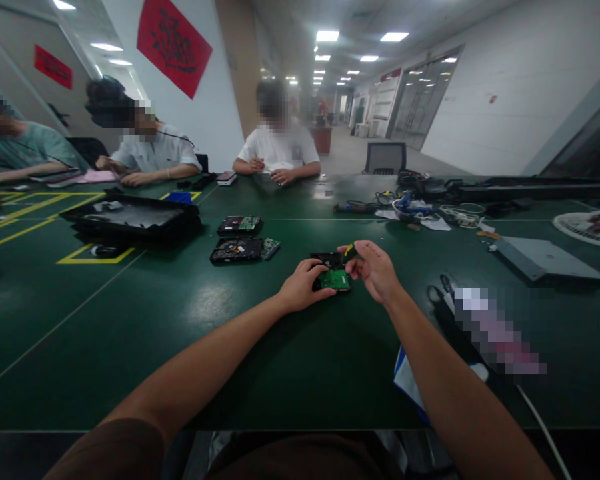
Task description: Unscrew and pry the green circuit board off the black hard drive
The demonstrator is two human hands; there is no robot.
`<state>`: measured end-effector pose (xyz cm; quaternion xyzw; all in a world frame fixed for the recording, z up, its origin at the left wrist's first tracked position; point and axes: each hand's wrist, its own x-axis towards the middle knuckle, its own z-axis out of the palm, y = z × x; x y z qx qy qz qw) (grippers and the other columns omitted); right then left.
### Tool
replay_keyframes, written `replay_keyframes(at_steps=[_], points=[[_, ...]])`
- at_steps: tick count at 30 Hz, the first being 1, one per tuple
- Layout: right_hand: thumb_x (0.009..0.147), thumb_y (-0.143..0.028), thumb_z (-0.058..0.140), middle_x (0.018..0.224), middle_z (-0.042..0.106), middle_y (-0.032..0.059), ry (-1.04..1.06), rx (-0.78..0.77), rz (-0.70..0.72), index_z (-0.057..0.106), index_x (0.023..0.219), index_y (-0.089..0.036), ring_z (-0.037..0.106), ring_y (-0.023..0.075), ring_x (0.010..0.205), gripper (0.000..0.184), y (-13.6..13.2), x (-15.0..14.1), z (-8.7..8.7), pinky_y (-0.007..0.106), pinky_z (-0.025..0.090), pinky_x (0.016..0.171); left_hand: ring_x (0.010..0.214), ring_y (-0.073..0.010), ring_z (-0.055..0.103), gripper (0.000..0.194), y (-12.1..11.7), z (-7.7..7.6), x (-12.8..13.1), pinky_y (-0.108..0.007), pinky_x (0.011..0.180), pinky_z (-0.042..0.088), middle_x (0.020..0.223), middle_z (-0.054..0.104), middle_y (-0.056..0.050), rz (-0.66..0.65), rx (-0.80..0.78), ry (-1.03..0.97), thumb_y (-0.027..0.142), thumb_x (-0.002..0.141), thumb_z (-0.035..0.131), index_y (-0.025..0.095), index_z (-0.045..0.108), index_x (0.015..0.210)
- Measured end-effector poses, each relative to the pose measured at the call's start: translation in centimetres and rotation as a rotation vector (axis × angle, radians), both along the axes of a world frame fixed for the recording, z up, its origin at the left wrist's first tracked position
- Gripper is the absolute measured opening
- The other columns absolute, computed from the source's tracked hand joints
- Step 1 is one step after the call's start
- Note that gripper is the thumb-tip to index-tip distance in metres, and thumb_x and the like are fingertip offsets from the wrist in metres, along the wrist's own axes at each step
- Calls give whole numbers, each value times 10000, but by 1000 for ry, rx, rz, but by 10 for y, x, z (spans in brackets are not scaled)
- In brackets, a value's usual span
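A hard drive [336, 280] with a green circuit board facing up lies on the green table in front of me. My left hand [305, 287] is closed on its left side, with the thumb along the near edge and the fingers at the far edge. Above the drive's right end, my right hand [374, 270] pinches a black-and-yellow screwdriver handle [350, 252]. The screwdriver's tip is hidden, so I cannot tell whether it touches the board. Farther left are another hard drive [236, 250], a loose circuit board [271, 249] beside it, and a third hard drive [240, 225] behind.
A black tray-like casing [130, 217] stands at the left. Tangled cables [413, 205] and a flat grey metal box [545, 259] lie to the right. A blue-and-white packet [409, 383] is under my right forearm. Several people sit across the table [190, 373].
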<state>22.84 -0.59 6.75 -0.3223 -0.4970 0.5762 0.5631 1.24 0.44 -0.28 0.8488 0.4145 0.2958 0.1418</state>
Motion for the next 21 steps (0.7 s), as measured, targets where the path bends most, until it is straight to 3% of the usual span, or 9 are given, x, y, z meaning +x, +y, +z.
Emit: replay_keyframes(at_steps=[8, 16, 21], points=[[838, -508, 746, 983, 682, 16, -36, 31, -42, 707, 1053, -252, 533, 66, 539, 336, -1, -1, 2, 204, 282, 389, 1375, -328, 456, 647, 2, -3, 0, -521, 1137, 444, 1421, 500, -122, -3, 4, -17, 602, 811, 743, 264, 588, 1341], [848, -563, 716, 1035, 719, 52, 8, 13, 23, 697, 1036, -240, 622, 111, 608, 374, -1, -3, 1, 233, 423, 467, 1368, -324, 463, 642, 1, -2, 0, -518, 1139, 446, 1410, 508, -123, -3, 11, -17, 597, 814, 742, 263, 586, 1340], [866, -590, 673, 1021, 724, 59, 24, -8, 37, 701, 1038, -229, 609, 115, 594, 401, -2, -4, 3, 236, 404, 445, 1369, -333, 459, 638, 1, -2, 0, -526, 1132, 451, 1411, 508, -125, -2, 15, -16, 588, 808, 751, 262, 592, 1332]])
